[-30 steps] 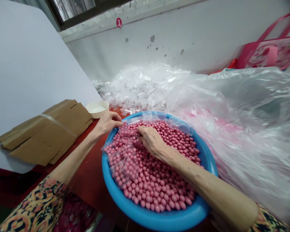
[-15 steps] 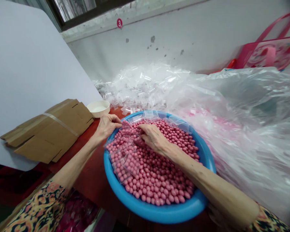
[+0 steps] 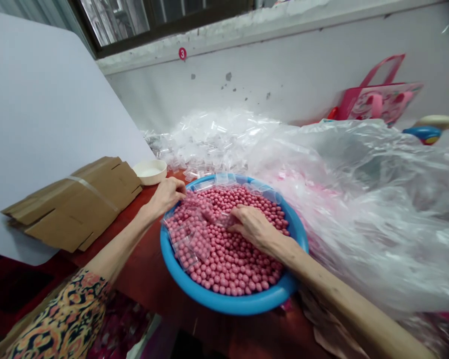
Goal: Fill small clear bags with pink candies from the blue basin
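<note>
A round blue plastic basin (image 3: 232, 302) holds a deep layer of glossy pink beads (image 3: 239, 254). Several small clear plastic bags (image 3: 189, 239) lie on the beads at the left side, and some contain beads. My left hand (image 3: 167, 197) rests at the basin's far left rim, its fingers curled on the top of a bag. My right hand (image 3: 252, 227) lies over the beads near the middle, its fingertips beside a clear bag's edge. Whether those fingers grip that bag is hidden.
A flattened strapped cardboard box (image 3: 75, 207) and a white bowl (image 3: 149, 172) sit left of the basin on a red table (image 3: 145, 299). Behind lie a heap of small clear bags (image 3: 217, 139) and a large clear plastic sheet (image 3: 370, 209). A pink tote bag (image 3: 377, 102) stands farther back.
My right hand has moved rightward across the beads, away from the bags. My left hand stays near the rim. The whole view has shifted, and the basin looks smaller.
</note>
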`<state>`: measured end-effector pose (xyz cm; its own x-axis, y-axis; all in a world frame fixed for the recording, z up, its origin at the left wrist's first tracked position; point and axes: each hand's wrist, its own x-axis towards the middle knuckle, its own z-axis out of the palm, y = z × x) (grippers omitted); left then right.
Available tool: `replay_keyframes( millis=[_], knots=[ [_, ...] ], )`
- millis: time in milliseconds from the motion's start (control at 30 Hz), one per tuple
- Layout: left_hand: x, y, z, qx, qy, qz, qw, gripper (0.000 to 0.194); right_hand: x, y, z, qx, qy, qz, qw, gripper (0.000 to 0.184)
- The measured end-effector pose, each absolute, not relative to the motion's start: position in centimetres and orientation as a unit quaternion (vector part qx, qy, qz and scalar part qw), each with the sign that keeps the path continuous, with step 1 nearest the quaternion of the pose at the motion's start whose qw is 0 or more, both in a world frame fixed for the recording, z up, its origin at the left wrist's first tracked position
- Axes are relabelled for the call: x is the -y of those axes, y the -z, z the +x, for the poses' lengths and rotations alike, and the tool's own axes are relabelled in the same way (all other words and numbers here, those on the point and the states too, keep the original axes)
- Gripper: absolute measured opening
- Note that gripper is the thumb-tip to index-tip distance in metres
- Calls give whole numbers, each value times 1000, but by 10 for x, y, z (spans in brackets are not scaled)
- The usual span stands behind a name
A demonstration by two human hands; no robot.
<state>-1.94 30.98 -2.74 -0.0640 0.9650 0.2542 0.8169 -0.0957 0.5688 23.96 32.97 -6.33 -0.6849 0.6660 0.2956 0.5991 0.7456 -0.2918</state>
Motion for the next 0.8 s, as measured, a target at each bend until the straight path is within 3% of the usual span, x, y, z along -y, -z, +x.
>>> replay_keyframes(
  millis=[100, 200, 367, 433, 667, 800],
  knots=[
    [-308, 23, -19, -673, -282, 679, 80, 2, -321, 67, 248, 919, -59, -331, 205, 14],
    [-302, 14, -21, -688, -274, 670, 55, 13, -311, 49, 265, 923, -28, -327, 202, 18],
    [-301, 2, -15, -679, -285, 674, 60, 18, -294, 22, 276, 899, 146, -413, 0, 21],
    [-306, 1, -7, -664, -286, 688, 66, 19, -289, 27, 270, 900, 166, -401, -31, 23],
    [-320, 7, 10, -596, -278, 746, 101, 20, -295, 58, 257, 952, 51, -300, 7, 16],
    [-308, -1, 9, -542, -242, 791, 149, 22, -309, 65, 265, 953, -28, -296, 58, 23]
  ],
)
